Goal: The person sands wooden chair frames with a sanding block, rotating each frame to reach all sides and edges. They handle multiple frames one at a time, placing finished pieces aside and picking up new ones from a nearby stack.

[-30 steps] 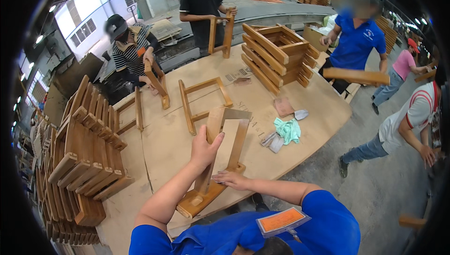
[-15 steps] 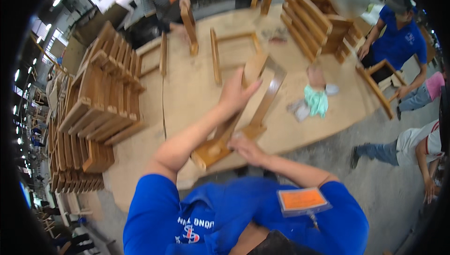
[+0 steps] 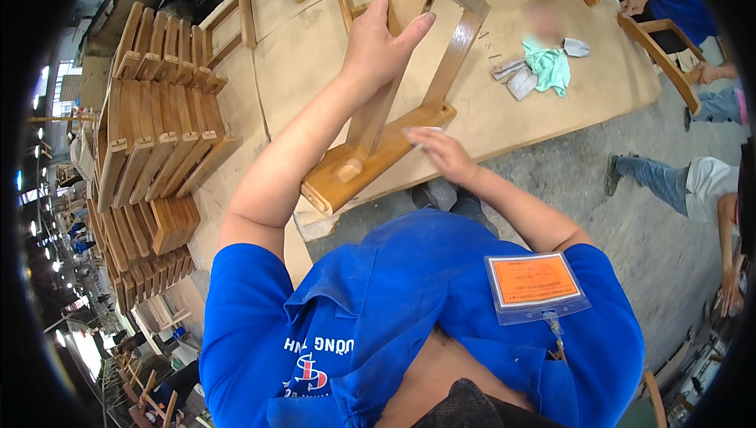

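A varnished wooden frame stands tilted on the near edge of the table. Its wide lower bar, with a pale oval recess, faces me, and two uprights run away to a far crosspiece. My left hand grips the far part of the left upright, thumb spread to the right; its fingertips are partly hidden behind the wood. Close to the right end of the lower bar is my right hand, fingers pinched on a thin pale sheet. Whether the sheet touches the bar I cannot tell.
Stacked wooden frames rise at the left of the table. A green cloth and grey rags lie to the right. More frames stand at the far side. A co-worker holds a wooden frame at the right edge; another person walks nearby.
The view has tipped down, so the table things sit higher. My right hand has slid rightward along the lower bar toward its end. My left hand keeps its hold on the frame.
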A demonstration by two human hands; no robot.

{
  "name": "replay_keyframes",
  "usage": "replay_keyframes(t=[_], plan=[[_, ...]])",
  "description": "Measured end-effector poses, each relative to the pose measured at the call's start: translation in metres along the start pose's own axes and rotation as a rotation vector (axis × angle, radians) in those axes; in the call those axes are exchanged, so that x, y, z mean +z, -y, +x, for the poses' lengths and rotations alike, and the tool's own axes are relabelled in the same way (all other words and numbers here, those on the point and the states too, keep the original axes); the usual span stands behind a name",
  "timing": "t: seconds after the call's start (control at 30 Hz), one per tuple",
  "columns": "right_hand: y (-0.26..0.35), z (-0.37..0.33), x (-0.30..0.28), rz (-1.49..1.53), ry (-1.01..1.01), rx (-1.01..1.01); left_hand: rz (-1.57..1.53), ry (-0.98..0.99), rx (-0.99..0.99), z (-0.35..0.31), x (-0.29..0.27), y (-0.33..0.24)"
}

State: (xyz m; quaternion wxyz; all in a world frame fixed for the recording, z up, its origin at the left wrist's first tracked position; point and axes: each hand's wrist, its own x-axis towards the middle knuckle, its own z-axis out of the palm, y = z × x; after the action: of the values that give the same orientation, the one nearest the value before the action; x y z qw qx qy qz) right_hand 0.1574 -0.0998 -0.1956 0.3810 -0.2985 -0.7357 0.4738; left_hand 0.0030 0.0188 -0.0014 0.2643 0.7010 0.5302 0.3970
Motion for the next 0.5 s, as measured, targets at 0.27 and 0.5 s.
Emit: replay_keyframes(t=[0.27,0.5], plan=[[0.008,-0.007,0.009,-0.034,-0.056,-0.022,0.018,-0.008,0.006,0.003,0.004,-0.004],[-0.044,-0.005,-0.007,-0.156,-0.199,0.228,0.062,0.000,-0.008,0.002,0.001,-0.010]])
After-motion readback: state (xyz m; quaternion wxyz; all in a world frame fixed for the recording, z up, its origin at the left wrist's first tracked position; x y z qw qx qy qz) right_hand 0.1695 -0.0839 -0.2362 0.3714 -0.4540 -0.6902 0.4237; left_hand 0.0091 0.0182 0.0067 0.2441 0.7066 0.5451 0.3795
